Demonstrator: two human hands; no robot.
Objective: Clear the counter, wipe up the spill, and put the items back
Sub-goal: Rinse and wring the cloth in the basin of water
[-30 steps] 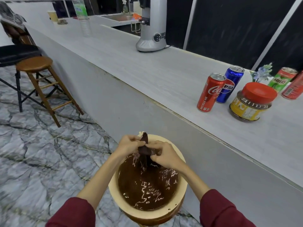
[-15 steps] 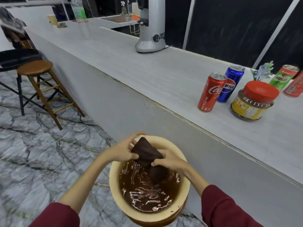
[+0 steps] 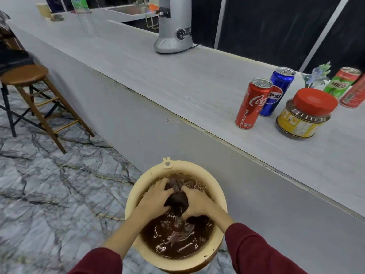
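A cream bucket (image 3: 136,196) of dark brown water stands on the floor below the counter (image 3: 177,80). My left hand (image 3: 156,196) and my right hand (image 3: 195,202) both grip a soaked dark brown cloth (image 3: 176,201) low inside the bucket, with water running off it. On the counter at the right stand a red Coca-Cola can (image 3: 251,102), a blue Pepsi can (image 3: 276,90), a red-lidded jar (image 3: 305,113), a green Milo can (image 3: 342,82) and another red can (image 3: 353,95).
A grey coffee grinder (image 3: 173,26) stands at the counter's back, with a bottle (image 3: 79,2) and cup (image 3: 43,9) far left. A small plant (image 3: 316,74) sits behind the jar. A wooden stool (image 3: 29,84) stands on the marble floor at left.
Both hands have lowered the cloth from above the bucket's rim down into the brown water and bunched it between them. The view has shifted slightly closer.
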